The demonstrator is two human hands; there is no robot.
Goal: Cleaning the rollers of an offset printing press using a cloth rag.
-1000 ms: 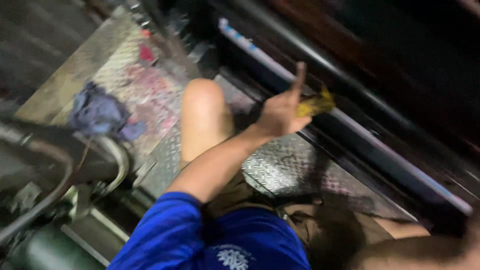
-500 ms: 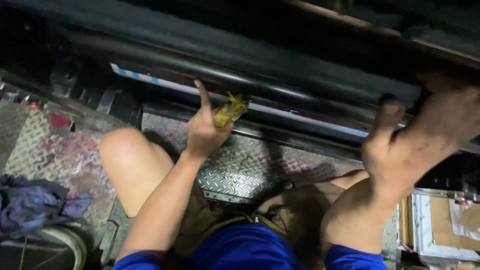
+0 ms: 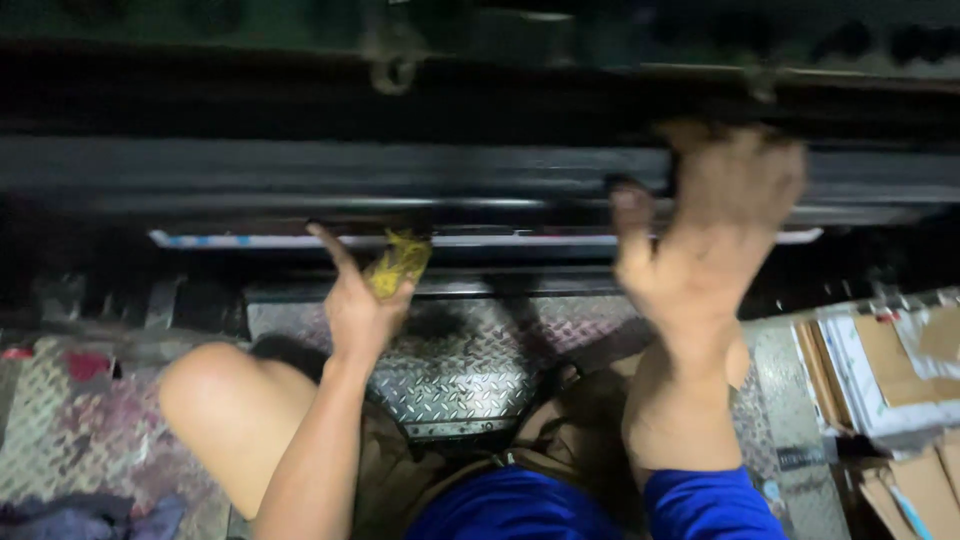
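Observation:
My left hand [image 3: 358, 300] grips a small crumpled yellow rag [image 3: 398, 262] and presses it against the lower edge of a long dark machine roller [image 3: 300, 185], the index finger stretched out to the left. My right hand [image 3: 715, 225], smeared dark, reaches up with its fingers curled onto the roller's upper part near a dark bar; whether it grips anything is unclear. A thin white strip with blue marks [image 3: 250, 240] runs along under the roller. I sit close, knees bare, in brown shorts and a blue shirt.
A diamond-plate metal step [image 3: 470, 365] lies under my legs, stained pink at the left [image 3: 80, 420]. A dark blue cloth [image 3: 90, 520] lies at the lower left. Stacked cardboard and paper sheets [image 3: 880, 370] sit at the right.
The view has swung so the roller now runs level. My right hand has risen and moved left onto the roller. My left hand still holds the yellow rag against it.

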